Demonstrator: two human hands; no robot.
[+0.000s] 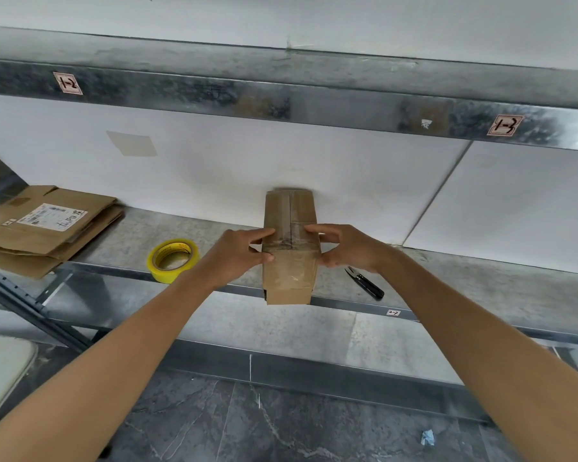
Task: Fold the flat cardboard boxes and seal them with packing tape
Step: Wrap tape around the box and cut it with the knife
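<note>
A small folded cardboard box [289,275] stands on the metal shelf [214,235], its near end past the shelf's front edge. Its top flaps meet along a centre seam, and clear tape crosses the top. My left hand [239,253] grips the box's left edge, thumb on the side and fingers on top. On the opposite edge, my right hand [346,248] grips the box the same way. A yellow roll of packing tape [172,260] lies on the shelf to the left of the box. Several flat cardboard boxes [44,228] are stacked at the far left.
Black snips [364,282] lie on the shelf just right of the box. A white wall panel [347,181] backs the shelf, and an upper metal beam [281,95] runs overhead. Dark stone floor [281,421] lies below. A pale chair seat [0,371] shows at lower left.
</note>
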